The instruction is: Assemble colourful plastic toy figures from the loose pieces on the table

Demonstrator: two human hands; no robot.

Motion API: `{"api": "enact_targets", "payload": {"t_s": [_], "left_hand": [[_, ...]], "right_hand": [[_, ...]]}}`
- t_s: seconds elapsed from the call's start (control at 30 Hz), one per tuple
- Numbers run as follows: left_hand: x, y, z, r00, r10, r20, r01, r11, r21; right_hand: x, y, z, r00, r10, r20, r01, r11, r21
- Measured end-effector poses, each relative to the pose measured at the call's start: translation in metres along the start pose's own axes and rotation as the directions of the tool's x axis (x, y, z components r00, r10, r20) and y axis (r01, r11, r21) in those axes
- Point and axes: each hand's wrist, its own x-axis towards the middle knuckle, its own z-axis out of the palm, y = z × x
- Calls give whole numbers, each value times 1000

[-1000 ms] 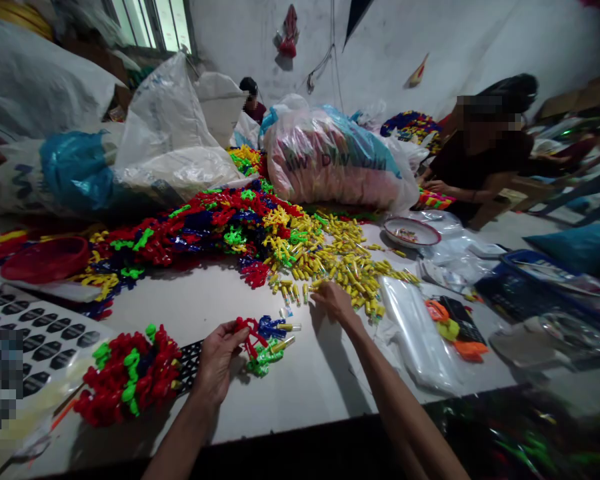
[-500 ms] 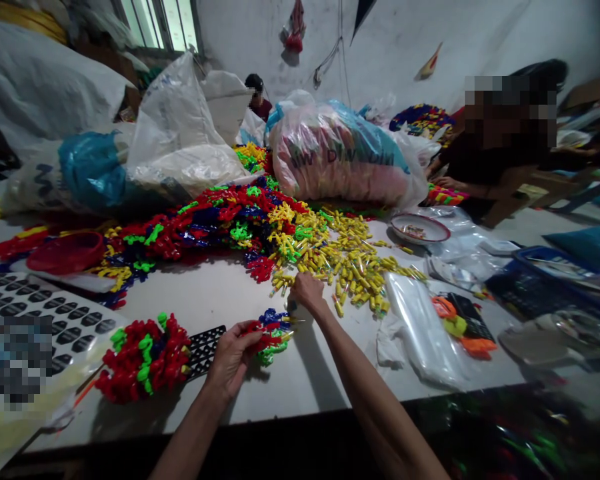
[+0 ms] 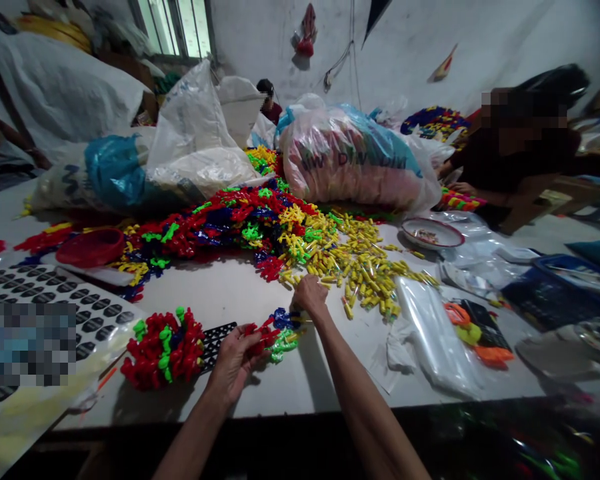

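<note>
Right hand (image 3: 311,293) is moving closer to left hand (image 3: 233,360), mid-frame; its grip isn't showing. Left fingers are pinching red toy figures (image 3: 267,337); staying still is likely helping.

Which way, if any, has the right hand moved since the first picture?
Yes: judged against the clear plastic sleeves, the right hand has moved left, farther from them.

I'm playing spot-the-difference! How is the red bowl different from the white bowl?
The red bowl is red all over; the white bowl is red only at its rim. The red bowl sits by the colourful figures, the white bowl by the yellow pieces. Both look round.
</note>
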Motion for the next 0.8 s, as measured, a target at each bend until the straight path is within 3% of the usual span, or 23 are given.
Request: {"api": "enact_targets", "payload": {"t_s": [0.17, 0.23, 0.27, 0.33, 0.4, 0.43, 0.57, 0.8], "left_hand": [[3, -1, -6, 1000, 17, 4, -17, 1000, -6], [3, -1, -5, 1000, 20, 13, -20, 1000, -3], [3, -1, -4, 999, 21, 26, -21, 1000, -4], [3, -1, 0, 998, 18, 57, -17, 1000, -18], [2, -1, 6, 996, 2, 92, 1, 999, -34], [2, -1, 8, 994, -12, 108, 16, 999, -35], [-1, 0, 14, 981, -79, 178, 75, 997, 26], [-9, 3, 10, 955, -120, 273, 87, 988, 130]], "right_hand": [[-4, 31, -17, 996, -47, 77, 34, 986, 160], [-17, 42, -23, 983, -126, 130, 77, 941, 329], [-25, 47, -26, 969, -185, 164, 87, 876, 474], [-45, 53, -31, 919, -316, 235, 22, 638, 770], [-65, 56, -35, 858, -423, 293, -114, 399, 910], [-74, 55, -37, 833, -452, 319, -163, 352, 922], [-100, 54, -44, 775, -509, 376, -228, 330, 916], [-109, 60, -44, 753, -519, 405, -282, 302, 911]]}}
